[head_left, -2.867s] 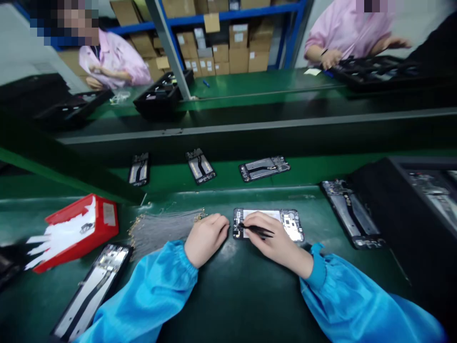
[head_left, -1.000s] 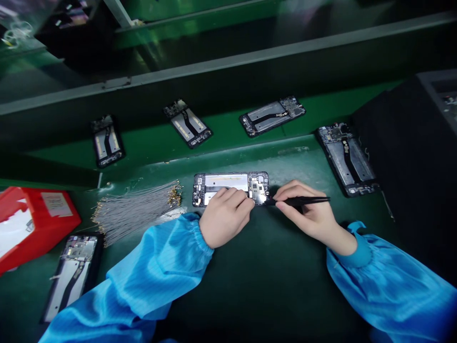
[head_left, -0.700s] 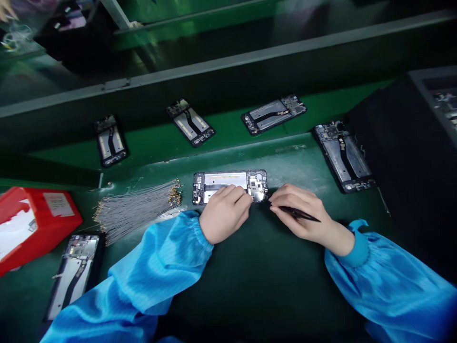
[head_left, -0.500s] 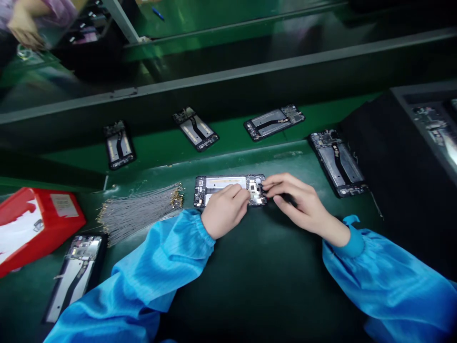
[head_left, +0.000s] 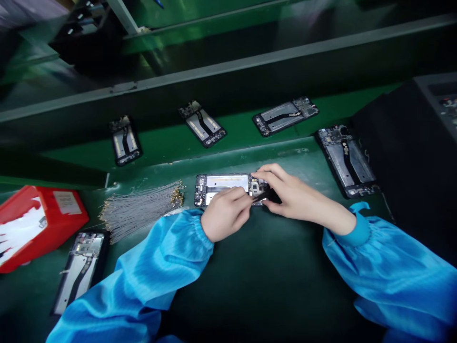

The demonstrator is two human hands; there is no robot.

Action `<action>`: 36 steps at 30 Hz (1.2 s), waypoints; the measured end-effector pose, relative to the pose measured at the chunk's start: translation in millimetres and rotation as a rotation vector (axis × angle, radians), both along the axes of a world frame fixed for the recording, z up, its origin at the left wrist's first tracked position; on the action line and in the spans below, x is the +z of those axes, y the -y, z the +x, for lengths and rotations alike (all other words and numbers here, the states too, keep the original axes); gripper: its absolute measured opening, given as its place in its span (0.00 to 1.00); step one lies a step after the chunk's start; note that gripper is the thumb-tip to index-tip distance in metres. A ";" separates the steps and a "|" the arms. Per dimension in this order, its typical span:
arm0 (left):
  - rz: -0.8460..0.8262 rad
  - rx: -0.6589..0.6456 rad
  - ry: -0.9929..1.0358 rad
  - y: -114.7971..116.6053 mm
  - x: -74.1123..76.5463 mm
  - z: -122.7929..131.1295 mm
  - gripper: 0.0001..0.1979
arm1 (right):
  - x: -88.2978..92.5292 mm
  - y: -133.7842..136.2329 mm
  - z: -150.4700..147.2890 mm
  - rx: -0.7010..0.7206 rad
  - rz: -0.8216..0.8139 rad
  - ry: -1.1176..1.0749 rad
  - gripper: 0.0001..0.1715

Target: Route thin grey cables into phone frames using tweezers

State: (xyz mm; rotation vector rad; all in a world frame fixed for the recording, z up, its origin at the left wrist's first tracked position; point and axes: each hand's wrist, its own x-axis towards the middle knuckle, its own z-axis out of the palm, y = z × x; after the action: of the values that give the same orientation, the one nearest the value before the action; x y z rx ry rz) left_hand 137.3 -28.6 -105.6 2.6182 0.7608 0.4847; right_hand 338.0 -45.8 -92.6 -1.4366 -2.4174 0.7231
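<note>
An open phone frame [head_left: 223, 183] lies flat on the dark green mat in front of me, its metal plate and circuit board exposed. My left hand [head_left: 224, 214] rests on its near edge with fingers curled, pressing it down. My right hand [head_left: 289, 195] covers the frame's right end and grips black tweezers [head_left: 264, 194], whose tips lie over the board there. Both arms wear blue sleeves.
A bundle of thin grey wires with gold ends [head_left: 139, 209] lies left of the frame. A red box [head_left: 39, 224] and another phone frame [head_left: 80, 269] sit at the left. Several frames [head_left: 203, 124] lie on the green belt behind. A black tray [head_left: 410, 157] stands at the right.
My right hand has moved left from beside the frame onto its right end, bringing the tweezers over the board. My left hand has stayed on the frame's near edge.
</note>
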 end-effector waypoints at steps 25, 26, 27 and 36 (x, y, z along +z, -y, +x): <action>0.085 -0.192 -0.017 -12.8 -0.9 -22.9 0.14 | 4.0 -7.7 -6.1 -0.041 -0.061 0.054 0.34; 0.054 -0.190 0.002 -15.3 -1.6 -25.2 0.15 | 4.7 -7.8 -5.6 -0.038 -0.059 0.054 0.34; 0.036 -0.194 0.013 -17.2 -2.3 -26.6 0.15 | 5.3 -7.9 -5.2 -0.036 -0.058 0.051 0.34; 0.106 -0.194 0.020 -18.3 -7.4 -24.4 0.15 | 6.2 -9.3 -5.4 -0.036 -0.062 0.073 0.33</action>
State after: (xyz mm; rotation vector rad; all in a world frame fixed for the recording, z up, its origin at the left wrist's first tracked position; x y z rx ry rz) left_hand 112.9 -10.4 -112.9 2.7448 0.4805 0.5063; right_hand 332.6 -36.5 -86.4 -1.5526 -2.4359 0.7566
